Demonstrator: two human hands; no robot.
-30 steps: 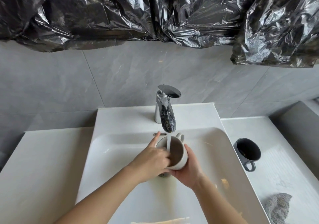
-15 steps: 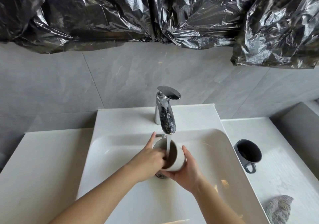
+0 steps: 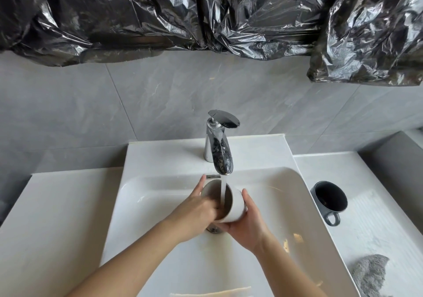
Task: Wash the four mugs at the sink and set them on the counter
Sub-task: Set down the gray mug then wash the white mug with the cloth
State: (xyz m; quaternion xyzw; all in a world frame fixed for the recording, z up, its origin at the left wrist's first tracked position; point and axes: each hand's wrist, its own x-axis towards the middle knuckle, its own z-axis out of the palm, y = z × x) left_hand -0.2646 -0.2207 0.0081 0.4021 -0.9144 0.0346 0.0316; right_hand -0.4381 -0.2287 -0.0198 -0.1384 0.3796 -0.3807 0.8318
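Observation:
A white mug (image 3: 235, 209) is held over the sink basin (image 3: 274, 196) under the chrome tap (image 3: 219, 150), and water runs into it. My right hand (image 3: 247, 225) grips the mug from below and from the right side, tilting its mouth to the left. My left hand (image 3: 196, 214) has its fingers inside the mug's mouth and its thumb along the far rim. A dark grey mug (image 3: 330, 199) stands upright on the counter to the right of the basin, handle toward me.
A grey cloth (image 3: 370, 273) lies on the right counter (image 3: 366, 239) near the front edge. Something pale and flat (image 3: 210, 293) lies at the basin's near edge. The drain (image 3: 214, 229) sits just under the hands. Black plastic sheeting (image 3: 206, 15) hangs above the grey tiled wall.
The white mug has tipped further toward the left, and its handle no longer shows. My left fingers have gone deeper into it. Water keeps running.

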